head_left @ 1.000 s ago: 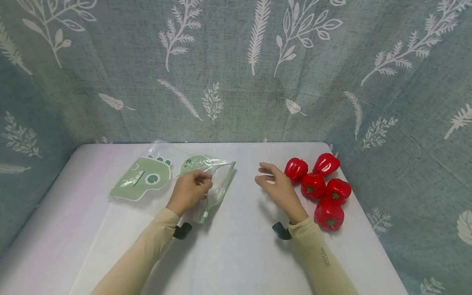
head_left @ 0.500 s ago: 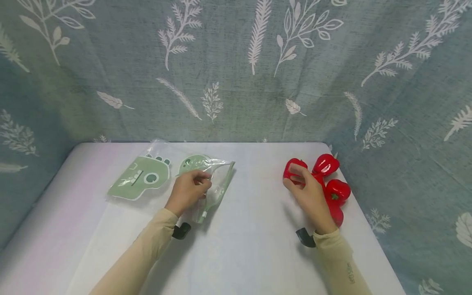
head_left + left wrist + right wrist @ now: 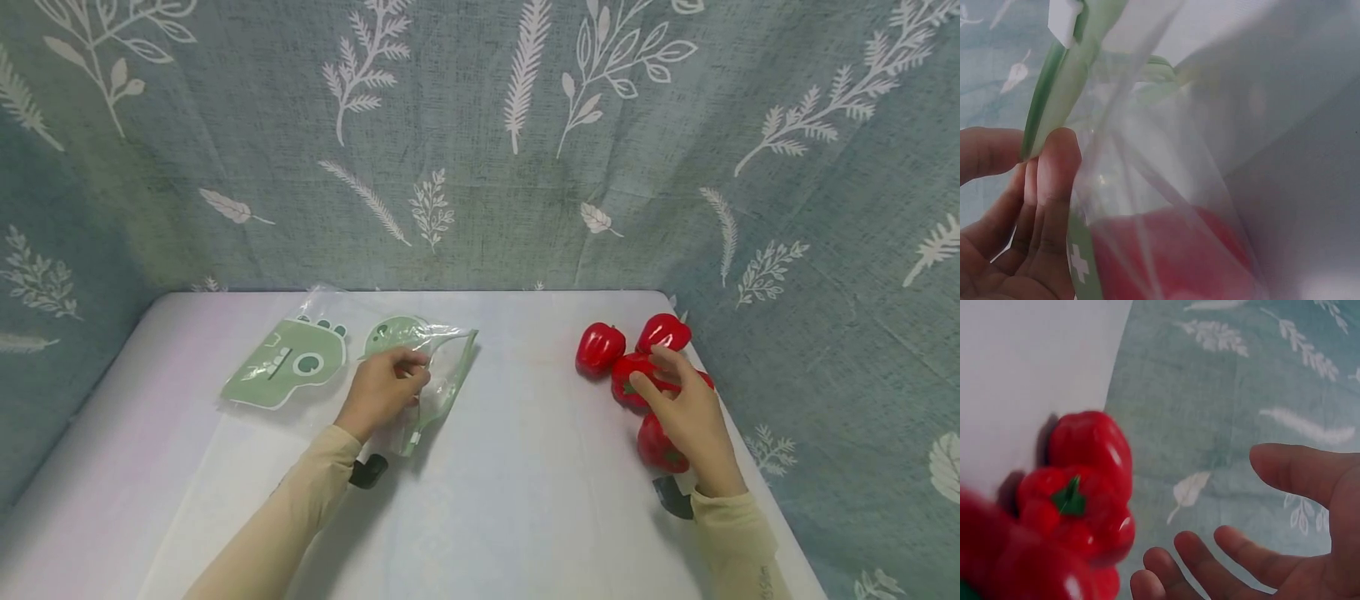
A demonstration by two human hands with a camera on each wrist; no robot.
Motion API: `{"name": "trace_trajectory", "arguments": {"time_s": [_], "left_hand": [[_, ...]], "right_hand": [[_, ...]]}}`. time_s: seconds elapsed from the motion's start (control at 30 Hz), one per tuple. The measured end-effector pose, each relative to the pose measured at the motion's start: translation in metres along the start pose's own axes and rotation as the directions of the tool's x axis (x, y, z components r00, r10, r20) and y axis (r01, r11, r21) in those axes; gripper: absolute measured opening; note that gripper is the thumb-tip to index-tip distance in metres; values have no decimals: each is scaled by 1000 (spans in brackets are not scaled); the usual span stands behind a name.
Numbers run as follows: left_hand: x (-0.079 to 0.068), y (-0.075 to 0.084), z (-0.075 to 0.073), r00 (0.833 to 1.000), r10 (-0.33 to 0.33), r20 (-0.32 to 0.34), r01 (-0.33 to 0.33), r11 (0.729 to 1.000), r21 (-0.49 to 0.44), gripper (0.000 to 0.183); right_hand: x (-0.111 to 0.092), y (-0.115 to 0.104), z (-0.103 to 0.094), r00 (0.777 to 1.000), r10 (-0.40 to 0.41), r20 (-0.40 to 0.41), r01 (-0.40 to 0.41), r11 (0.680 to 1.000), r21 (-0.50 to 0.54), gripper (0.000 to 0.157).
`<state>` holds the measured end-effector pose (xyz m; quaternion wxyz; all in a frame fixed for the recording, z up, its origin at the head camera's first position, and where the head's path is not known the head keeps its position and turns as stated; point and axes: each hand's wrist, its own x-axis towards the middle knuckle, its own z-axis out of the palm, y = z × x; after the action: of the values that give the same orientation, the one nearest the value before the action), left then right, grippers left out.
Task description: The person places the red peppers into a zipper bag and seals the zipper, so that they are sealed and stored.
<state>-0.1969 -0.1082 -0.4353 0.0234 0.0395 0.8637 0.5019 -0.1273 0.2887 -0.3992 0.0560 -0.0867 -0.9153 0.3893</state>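
My left hand pinches the edge of a clear zip bag with a green print and a green zip strip. In the left wrist view, the thumb and fingers grip that strip below its white slider. A red rounded shape shows through the plastic there. Over the cluster of red bell peppers at the table's right side, my right hand hovers with thumb and fingers spread, holding nothing. It partly hides several of them. In the right wrist view, one pepper shows its green stem.
Left of the held bag lies another green-printed clear bag, its print a cartoon creature with one eye. The white table meets a grey-green leaf-patterned cloth at the back and sides. A dark wrist-camera mount sits at each wrist.
My right hand has moved rightward from the table's middle, over the nearest peppers, to above the right of the cluster. My left hand stays in place, pinching the bag.
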Motion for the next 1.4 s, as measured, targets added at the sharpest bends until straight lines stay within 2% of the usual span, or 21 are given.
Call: {"name": "trace_trajectory", "arguments": {"time_s": [0.37,0.57,0.73,0.97,1.23,1.4], "left_hand": [[-4,-3,1,1000,-6,11,6,1000,3,28],[-5,-2,0,1000,-7,11,7,1000,13,28],[-5,-2,-1,1000,-14,7,14,999,34,28],[-4,-1,-1,1000,-3,-1,3,999,47,27],[-5,-2,-1,1000,5,-8,-5,999,40,26],[-4,-1,-3,1000,4,-16,-3,998,58,26]], "right_hand": [[-8,20,-12,992,126,-21,-127,988,-85,87],[-8,26,-21,976,217,13,-215,971,-109,98],[-8,30,-22,970,238,39,-232,965,-122,96],[-9,32,-16,942,334,36,-324,931,-168,104],[-9,32,-15,932,348,106,-321,923,-211,97],[-9,30,-15,922,356,150,-315,918,-241,100]]}}
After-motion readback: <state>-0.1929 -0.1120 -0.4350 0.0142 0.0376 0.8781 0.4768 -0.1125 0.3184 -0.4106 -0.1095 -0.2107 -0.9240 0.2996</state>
